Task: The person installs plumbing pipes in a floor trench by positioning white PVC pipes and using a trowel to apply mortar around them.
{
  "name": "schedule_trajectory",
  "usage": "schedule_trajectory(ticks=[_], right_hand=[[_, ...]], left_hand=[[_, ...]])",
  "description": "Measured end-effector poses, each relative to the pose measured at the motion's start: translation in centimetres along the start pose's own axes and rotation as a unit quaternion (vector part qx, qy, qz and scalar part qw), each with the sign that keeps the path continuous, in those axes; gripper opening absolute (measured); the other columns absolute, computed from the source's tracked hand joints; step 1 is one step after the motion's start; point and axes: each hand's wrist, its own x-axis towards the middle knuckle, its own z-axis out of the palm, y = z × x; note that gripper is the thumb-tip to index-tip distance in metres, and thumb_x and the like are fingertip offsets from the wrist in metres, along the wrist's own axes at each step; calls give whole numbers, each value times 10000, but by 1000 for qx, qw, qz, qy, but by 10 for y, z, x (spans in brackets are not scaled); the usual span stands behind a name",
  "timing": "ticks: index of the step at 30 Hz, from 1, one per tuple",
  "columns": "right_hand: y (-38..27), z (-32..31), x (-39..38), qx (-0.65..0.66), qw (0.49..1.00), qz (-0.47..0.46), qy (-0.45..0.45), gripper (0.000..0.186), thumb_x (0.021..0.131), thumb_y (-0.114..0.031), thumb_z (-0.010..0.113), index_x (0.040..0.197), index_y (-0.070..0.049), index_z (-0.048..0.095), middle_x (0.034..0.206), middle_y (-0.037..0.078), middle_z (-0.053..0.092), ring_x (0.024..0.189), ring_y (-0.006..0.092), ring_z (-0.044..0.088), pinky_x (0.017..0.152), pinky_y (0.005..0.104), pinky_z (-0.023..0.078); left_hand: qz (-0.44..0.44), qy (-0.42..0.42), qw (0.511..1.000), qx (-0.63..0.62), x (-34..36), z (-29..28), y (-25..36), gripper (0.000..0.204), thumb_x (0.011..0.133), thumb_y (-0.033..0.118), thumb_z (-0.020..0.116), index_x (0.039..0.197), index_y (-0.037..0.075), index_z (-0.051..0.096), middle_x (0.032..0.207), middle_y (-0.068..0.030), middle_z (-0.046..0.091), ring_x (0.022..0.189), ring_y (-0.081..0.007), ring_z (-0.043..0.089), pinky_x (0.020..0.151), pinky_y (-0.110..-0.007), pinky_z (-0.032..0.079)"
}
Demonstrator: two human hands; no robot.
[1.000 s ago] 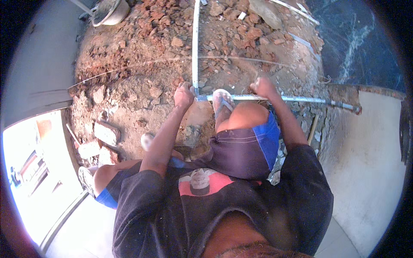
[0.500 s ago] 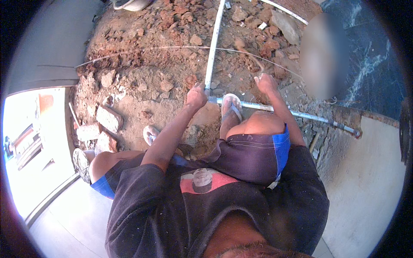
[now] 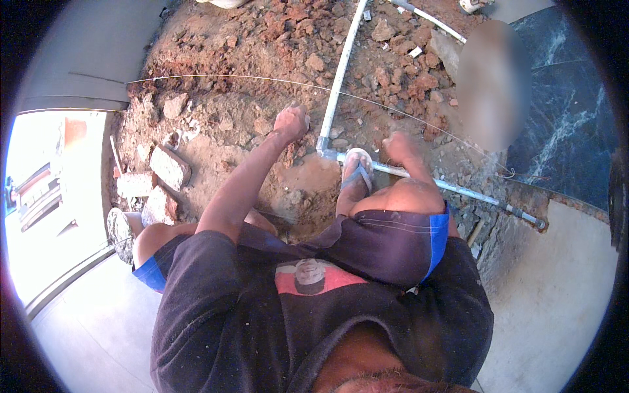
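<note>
My left hand [image 3: 293, 122] hovers over the dug soil [image 3: 262, 157], left of the upright run of white pipe [image 3: 339, 78] and apart from it. Its fingers are curled, and I cannot make out anything in them. A grey elbow [image 3: 323, 147] joins that run to a second white pipe [image 3: 455, 188], which stretches right past my sandalled foot [image 3: 357, 171]. My right hand [image 3: 400, 149] is just beyond this second pipe, near the foot. Its fingers look closed but are slightly smeared, and whatever they hold is hidden.
A thin string [image 3: 262, 78] crosses the rubble. Broken bricks [image 3: 170, 168] lie at the left beside a bright doorway [image 3: 62, 170]. Dark veined slabs [image 3: 563, 105] stand at the right, with a pale floor [image 3: 557, 281] nearer. Another pipe [image 3: 432, 19] lies at the back.
My left hand has let go of the pipe near the elbow and moved left and away. My right hand has come down nearer the pipe; the stick-like tool in it no longer shows.
</note>
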Motion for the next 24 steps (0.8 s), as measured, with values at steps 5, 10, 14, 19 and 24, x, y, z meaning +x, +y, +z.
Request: schedule_trajectory(ticks=[5, 10, 14, 19, 24], right_hand=[[39, -18, -9, -59, 996, -64, 13, 379, 847, -388, 608, 929, -26, 681, 946, 253, 654, 927, 417, 625, 808, 479, 503], [-20, -33, -43, -117, 980, -102, -126, 368, 822, -370, 623, 919, -19, 681, 966, 220, 667, 927, 397, 634, 821, 494, 498], [-6, -13, -24, -161, 975, -76, -130, 355, 826, -349, 612, 921, -12, 669, 935, 225, 669, 897, 400, 642, 787, 488, 507], [20, -36, 18, -103, 993, 44, 48, 378, 837, -370, 591, 915, -9, 670, 901, 233, 670, 880, 411, 647, 784, 501, 506], [28, -49, 8, -35, 998, 25, 46, 429, 844, -406, 589, 913, 10, 666, 916, 255, 662, 887, 424, 641, 796, 502, 503]], left_hand=[[76, -55, 991, 99, 18, -18, 35, 443, 904, 229, 472, 1325, 94, 477, 1428, -163, 412, 1360, -353, 331, 1096, -486, 303], [215, 50, 936, 273, 54, 28, 13, 583, 906, 279, 463, 1437, 72, 340, 1519, -139, 274, 1407, -331, 244, 1125, -524, 227], [238, 69, 926, 285, 79, 30, 15, 598, 899, 285, 462, 1441, 65, 335, 1531, -112, 260, 1420, -302, 223, 1131, -548, 197], [206, 62, 905, 366, 117, 12, 5, 565, 892, 285, 451, 1412, 69, 401, 1518, -98, 286, 1431, -279, 195, 1107, -606, 185], [113, 100, 924, 351, 126, 10, -1, 518, 890, 254, 456, 1361, 38, 440, 1508, -128, 296, 1417, -361, 199, 1099, -597, 199]])
